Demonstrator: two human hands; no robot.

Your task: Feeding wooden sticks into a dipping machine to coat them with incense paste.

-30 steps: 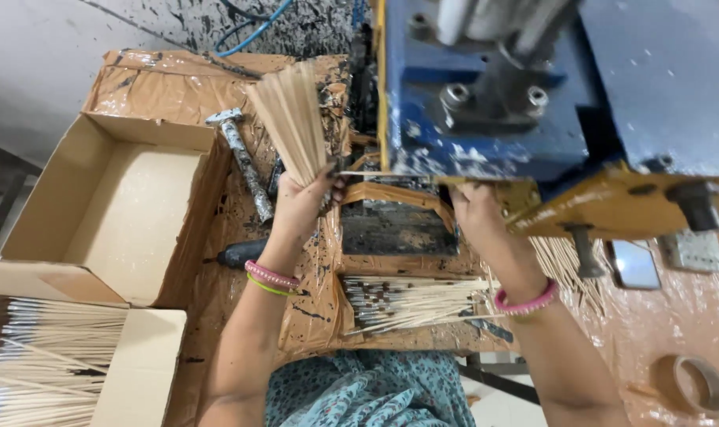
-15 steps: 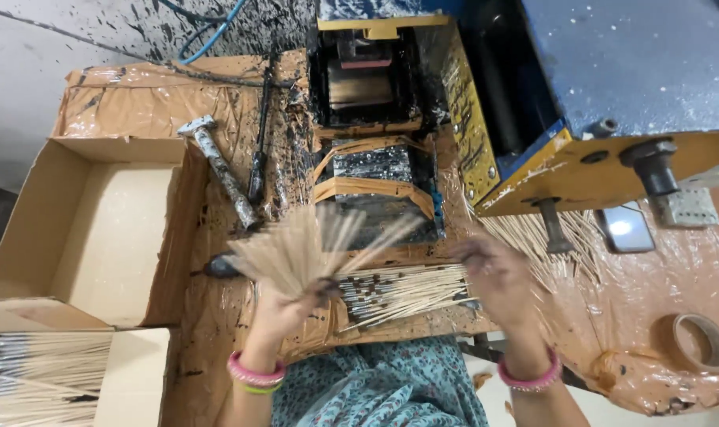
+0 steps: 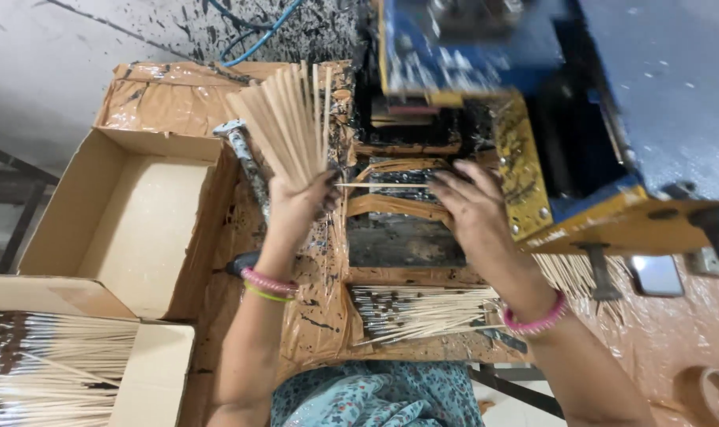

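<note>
Bamboo everywhere in this one. From the head camera, the left hand (image 3: 300, 207) was clamped round the base of a fanned bundle of bare sticks (image 3: 284, 126), which stood up and away from the fist. The right hand (image 3: 471, 207) sat just beside it, fingers closed on a single stick (image 3: 379, 185) that ran level between the two hands, right in front of the blue machine (image 3: 549, 95).

Looked to me like the feeding step: one stick peeled off the bundle and lined up for the machine's dark slot. I'd say the next move needed a straight, steady push so the stick didn't snag or snap.

Containers: left of the left hand, an open cardboard box (image 3: 67, 229) had nothing in it. Nearer the person's body on that side, a second box (image 3: 158, 372) held a thick layer of sticks with dark coated ends. Below the hands, a loose pile of coated sticks (image 3: 422, 312) lay on the brown taped bench (image 3: 169, 103), not in any container.
</note>
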